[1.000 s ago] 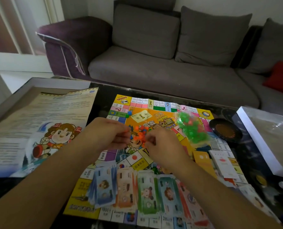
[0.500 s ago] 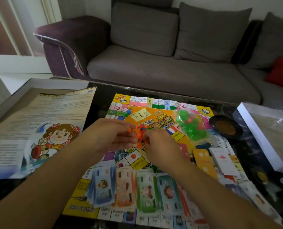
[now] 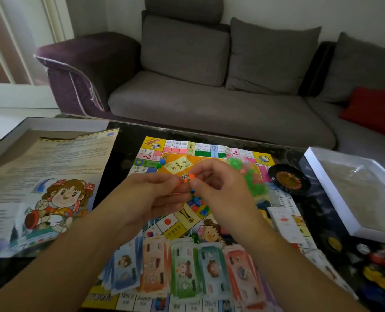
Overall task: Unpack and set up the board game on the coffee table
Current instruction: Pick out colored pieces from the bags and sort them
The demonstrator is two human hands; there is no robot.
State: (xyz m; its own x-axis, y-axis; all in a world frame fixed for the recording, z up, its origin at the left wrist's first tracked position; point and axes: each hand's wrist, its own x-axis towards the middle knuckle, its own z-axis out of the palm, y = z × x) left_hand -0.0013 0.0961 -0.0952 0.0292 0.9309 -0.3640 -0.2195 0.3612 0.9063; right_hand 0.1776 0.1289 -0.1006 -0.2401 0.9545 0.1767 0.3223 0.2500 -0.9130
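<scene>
Both hands are held above the colourful paper game board (image 3: 187, 164), which lies flat on the dark glossy bench (image 3: 124, 145). The left hand (image 3: 151, 197) and the right hand (image 3: 218, 188) pinch together a small clear bag of orange and blue plastic pieces (image 3: 190, 180). Some blue pieces (image 3: 196, 200) are just below the fingers, and stacks of paper play money (image 3: 180, 266) lie along the near edge of the board.

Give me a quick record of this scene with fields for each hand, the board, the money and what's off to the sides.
left hand: pinches small bag of coloured pieces
right hand: pinches the same bag
game board: unfolded flat on coffee table
paper money: fanned stacks along board's near edge
green pieces bag: on board, right
rules sheet: left
roulette wheel: right
box tray: far right
</scene>
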